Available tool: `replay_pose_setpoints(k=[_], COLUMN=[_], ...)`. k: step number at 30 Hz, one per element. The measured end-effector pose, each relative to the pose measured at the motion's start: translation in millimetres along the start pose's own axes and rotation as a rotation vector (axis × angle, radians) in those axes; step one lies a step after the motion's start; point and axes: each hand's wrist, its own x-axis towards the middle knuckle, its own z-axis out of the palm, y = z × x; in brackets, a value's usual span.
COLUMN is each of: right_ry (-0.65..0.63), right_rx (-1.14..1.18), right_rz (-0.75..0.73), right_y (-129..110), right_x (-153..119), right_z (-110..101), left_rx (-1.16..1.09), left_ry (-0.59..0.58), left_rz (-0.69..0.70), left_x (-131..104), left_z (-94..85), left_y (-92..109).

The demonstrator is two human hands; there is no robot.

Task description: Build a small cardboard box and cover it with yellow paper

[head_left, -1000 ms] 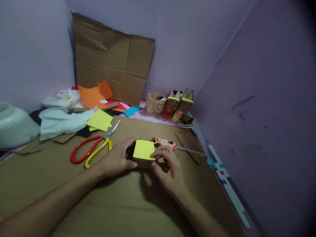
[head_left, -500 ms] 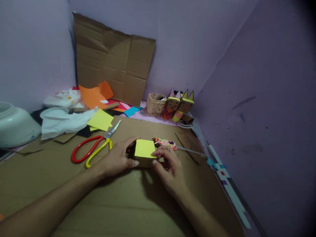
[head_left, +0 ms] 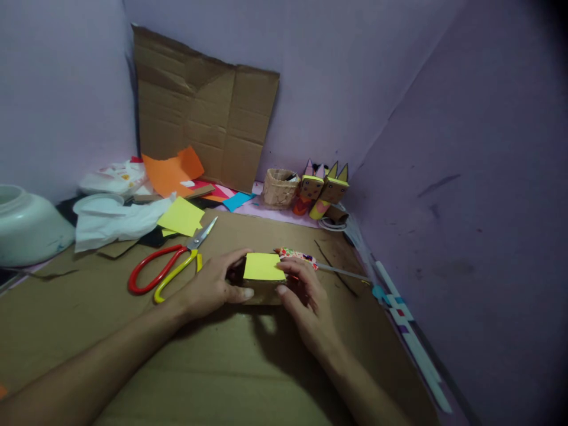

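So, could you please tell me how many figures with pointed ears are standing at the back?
2: an orange-bodied figure just right of the tan basket, and a yellow-bodied figure beside it, farther right. Others could be hidden behind them.

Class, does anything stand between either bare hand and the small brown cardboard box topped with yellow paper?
Nothing visible does. The left hand has its thumb against the small brown cardboard box, and the right hand has fingertips at the right edge of its yellow paper top.
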Motion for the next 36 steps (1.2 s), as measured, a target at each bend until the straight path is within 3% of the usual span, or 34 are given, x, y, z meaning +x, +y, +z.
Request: replay_pose_setpoints(k=[4,8,15,24,36], right_ry=[-0.085,-0.112,-0.086,-0.049,-0.029], right_rx=[0.217,0.253,0.207,0.190,0.130], right_rz=[0.186,0.249,0.210,0.156,0.122], right_y=[1,0,2,2,2], right_x=[1,2,1,-2,-2], right_z=[-1,-2,-3,-2,-2], left_rx=[-0.061,-0.087,-0.171,0.083,0.215], left_ry=[-0.015,-0.075,-0.044,0.039,0.109], left_rz=[0.005,0.030,0.013,0.053,0.042], left_x=[-1,-3,0,-6,-11], left_z=[0.9,1.1,4.6,9.3,15.0], left_y=[3,1,-12,-6,1])
